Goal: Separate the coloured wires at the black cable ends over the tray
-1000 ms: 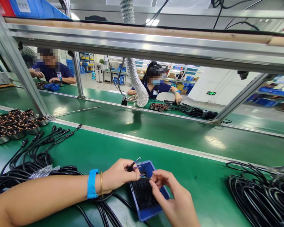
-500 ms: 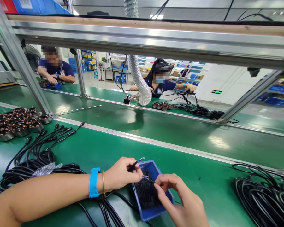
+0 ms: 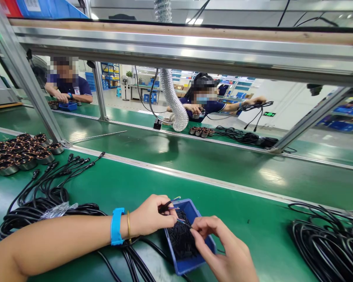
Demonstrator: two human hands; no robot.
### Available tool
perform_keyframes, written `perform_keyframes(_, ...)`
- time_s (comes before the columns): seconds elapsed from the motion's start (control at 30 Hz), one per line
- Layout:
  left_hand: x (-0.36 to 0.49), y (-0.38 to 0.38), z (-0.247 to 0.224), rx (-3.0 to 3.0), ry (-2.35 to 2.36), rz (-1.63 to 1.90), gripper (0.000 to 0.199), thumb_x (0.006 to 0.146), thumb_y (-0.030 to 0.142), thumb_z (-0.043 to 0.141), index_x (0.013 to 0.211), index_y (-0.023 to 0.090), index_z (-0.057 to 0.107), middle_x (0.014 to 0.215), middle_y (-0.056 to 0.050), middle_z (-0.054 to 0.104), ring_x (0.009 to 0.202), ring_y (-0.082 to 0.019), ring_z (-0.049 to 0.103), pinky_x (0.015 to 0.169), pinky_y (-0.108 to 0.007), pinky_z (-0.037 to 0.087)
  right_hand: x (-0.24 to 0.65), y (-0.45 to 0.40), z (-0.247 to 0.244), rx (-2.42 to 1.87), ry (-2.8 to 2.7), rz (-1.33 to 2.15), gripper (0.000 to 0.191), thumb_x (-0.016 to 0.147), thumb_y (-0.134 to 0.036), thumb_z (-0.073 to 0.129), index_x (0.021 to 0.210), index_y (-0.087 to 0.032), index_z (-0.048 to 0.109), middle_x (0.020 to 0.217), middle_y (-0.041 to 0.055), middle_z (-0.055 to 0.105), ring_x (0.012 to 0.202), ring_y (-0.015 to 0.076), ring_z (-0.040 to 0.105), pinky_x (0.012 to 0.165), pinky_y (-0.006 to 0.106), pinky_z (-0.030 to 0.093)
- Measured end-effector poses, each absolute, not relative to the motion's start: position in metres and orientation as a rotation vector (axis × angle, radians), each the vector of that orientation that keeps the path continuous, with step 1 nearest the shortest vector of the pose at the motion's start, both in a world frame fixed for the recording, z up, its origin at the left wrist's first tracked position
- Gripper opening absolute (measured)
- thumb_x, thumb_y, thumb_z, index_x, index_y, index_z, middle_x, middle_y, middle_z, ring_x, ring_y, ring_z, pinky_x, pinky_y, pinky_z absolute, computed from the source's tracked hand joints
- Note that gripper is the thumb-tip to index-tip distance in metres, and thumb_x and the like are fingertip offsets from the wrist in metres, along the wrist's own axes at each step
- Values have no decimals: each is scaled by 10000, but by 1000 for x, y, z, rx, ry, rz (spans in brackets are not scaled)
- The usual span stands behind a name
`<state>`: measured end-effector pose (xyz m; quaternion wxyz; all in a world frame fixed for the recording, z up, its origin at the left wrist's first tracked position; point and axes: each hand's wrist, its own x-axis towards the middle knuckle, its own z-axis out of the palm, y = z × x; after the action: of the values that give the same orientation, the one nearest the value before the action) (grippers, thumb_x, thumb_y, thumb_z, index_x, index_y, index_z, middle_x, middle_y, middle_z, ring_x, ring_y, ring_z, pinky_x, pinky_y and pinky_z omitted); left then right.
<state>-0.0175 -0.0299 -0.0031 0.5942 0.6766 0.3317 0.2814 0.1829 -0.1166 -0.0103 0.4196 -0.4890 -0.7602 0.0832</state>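
Note:
My left hand [image 3: 153, 213] is closed on several black cables [image 3: 164, 207] whose thin coloured wire ends [image 3: 175, 199] stick out past the fingers. In a pinch of thumb and forefinger, my right hand [image 3: 223, 246] has a short black sleeve [image 3: 190, 226], at the tips of one cable's wires; whether the wires are inside it I cannot tell. Beneath both hands stands a blue bin [image 3: 191, 268] full of short black sleeves [image 3: 181, 243]. The cables trail from under my left wrist toward the bench's front edge.
Coiled black cables [image 3: 50, 213] with plugs lie at left, before copper-wound stators [image 3: 23, 156]. Another cable bundle [image 3: 326, 246] lies at right. A metal frame post [image 3: 35, 78] and a silver duct [image 3: 176, 105] stand ahead. Two co-workers [image 3: 76, 84] sit across the bench.
My hands have hardly moved; the right one shifts very slightly toward the left one. Across the bench, a co-worker has lifted a black cable up and to the right.

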Motion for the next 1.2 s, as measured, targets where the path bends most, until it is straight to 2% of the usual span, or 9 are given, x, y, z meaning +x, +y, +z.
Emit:
perform_keyframes(0.13, -19, -32, 1, 1632, 759, 625, 73, 681, 205, 635, 663, 143, 601, 697, 33, 506, 655, -105, 446, 623, -233, 350, 178, -115, -11, -1205, -1911, 208, 61, 929, -185, 577, 931, -244, 564, 753, -24, 604, 640, 120, 615, 611, 210, 513)
perform_keyframes(0.23, -19, -32, 1, 1655, 721, 590, 167, 719, 294, 698, 705, 135, 649, 746, 15, 541, 719, -129, 494, 677, -244, 371, 171, -112, -10, -1157, -1905, 184, 55, 934, -197, 579, 958, -246, 583, 739, -26, 610, 621, 113, 610, 590, 190, 513)
perform_keyframes(0.33, -19, -31, -1, 1568, 740, 597, 238, 746, 360, 705, 715, 135, 632, 709, 23, 520, 699, -124, 447, 656, -245, 347, 168, -111, -9, -1141, -1857, 161, 98, 943, -219, 584, 1036, -250, 595, 774, -20, 646, 645, 108, 630, 620, 170, 527)
perform_keyframes(0.5, -18, -30, -4, 1418, 749, 607, 251, 746, 355, 707, 719, 138, 583, 679, 39, 494, 675, -110, 404, 651, -242, 322, 170, -111, -13, -1209, -1689, 185, 149, 941, -207, 576, 1071, -254, 631, 862, 1, 680, 719, 108, 668, 689, 150, 546)
perform_keyframes(0.63, -18, -32, -1, 1351, 745, 572, 250, 741, 355, 710, 721, 153, 565, 616, 75, 422, 583, -82, 323, 585, -235, 275, 165, -109, -15, -1215, -1633, 358, 245, 960, -203, 515, 1132, -258, 680, 881, 21, 651, 656, 99, 648, 632, 160, 550)
perform_keyframes(0.93, -19, -32, 2, 1287, 764, 525, 309, 707, 413, 733, 722, 159, 559, 571, 87, 389, 527, -70, 276, 511, -238, 196, 160, -110, -25, -1290, -1292, 696, 172, 858, -341, 688, 941, -218, 774, 799, 44, 723, 623, 149, 689, 623, 220, 602)
perform_keyframes(1.2, -18, -32, -2, 1262, 754, 551, 359, 654, 438, 782, 704, 159, 562, 551, 92, 412, 519, -65, 284, 527, -238, 216, 158, -110, -21, -1232, -1412, 484, 132, 870, -283, 665, 918, -228, 775, 883, 53, 729, 602, 141, 671, 578, 220, 602)
